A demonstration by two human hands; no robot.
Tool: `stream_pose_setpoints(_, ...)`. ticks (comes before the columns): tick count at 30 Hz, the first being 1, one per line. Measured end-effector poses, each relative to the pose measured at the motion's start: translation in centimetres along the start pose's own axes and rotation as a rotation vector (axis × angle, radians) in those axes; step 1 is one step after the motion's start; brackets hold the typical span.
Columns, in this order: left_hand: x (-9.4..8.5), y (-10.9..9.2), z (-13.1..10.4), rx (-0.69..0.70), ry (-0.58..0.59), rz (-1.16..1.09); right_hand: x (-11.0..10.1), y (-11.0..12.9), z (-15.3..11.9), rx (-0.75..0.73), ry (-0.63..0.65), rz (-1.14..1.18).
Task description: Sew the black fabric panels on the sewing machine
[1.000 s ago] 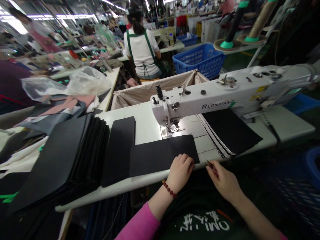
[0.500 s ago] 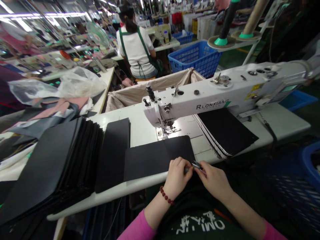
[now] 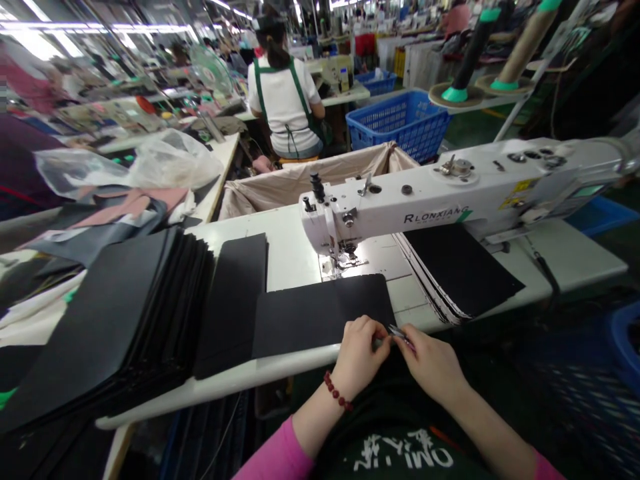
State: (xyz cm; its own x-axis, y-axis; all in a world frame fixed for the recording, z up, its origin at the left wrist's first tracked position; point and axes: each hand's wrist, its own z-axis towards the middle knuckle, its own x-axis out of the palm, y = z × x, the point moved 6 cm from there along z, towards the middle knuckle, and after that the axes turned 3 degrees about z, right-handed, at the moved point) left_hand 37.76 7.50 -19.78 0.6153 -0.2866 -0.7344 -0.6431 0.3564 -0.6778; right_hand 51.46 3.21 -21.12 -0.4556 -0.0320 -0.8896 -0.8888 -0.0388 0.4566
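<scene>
My right hand (image 3: 433,357) is closed around small metal snips (image 3: 400,333), whose tips point left toward my other hand. Fingers pinched together, my left hand (image 3: 361,350) is at the table's front edge, over the lower right corner of a black panel (image 3: 310,317); what it pinches is too small to make out. The panel lies flat in front of the needle area of a white sewing machine (image 3: 380,200). Under the machine arm rests a stack of black pieces with pale edges (image 3: 463,267). Another black panel (image 3: 235,300) lies to the left.
A thick pile of black panels (image 3: 115,313) fills the table's left side. Behind the machine is a beige cloth-lined bin (image 3: 270,190), with a blue basket (image 3: 400,120) beyond. A person in a green apron (image 3: 285,100) sits ahead, facing away. Thread cones (image 3: 473,60) stand at upper right.
The view has shifted slightly, so the table and machine appear farther right. Both hands stay close together, and the snips remain in my right hand, a little more visible.
</scene>
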Motion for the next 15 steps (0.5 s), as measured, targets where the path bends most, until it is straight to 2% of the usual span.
stream_pose_setpoints(2,-0.3,0.0,-0.2,0.029,0.008,-0.004,0.0,-0.1,0.1,-0.014,-0.008,-0.013)
stream_pose_setpoints(4,-0.9,0.0,-0.8,0.119,0.047,-0.009,-0.2,-0.4,0.1,-0.003,-0.020,-0.003)
stream_pose_setpoints(6,-2.1,0.4,-1.8,0.233,0.099,0.019,-0.6,-0.6,0.3,0.005,-0.054,0.033)
stream_pose_setpoints(8,-4.0,1.6,-2.9,0.284,0.101,0.090,-1.1,-0.6,0.6,-0.031,-0.096,0.070)
stream_pose_setpoints(12,-8.2,5.7,-5.5,0.180,-0.020,0.346,-0.6,-0.4,1.3,-0.194,-0.067,0.063)
stream_pose_setpoints(15,-9.5,8.6,-7.8,0.115,-0.006,0.508,0.1,-1.1,1.3,-0.273,0.001,0.093)
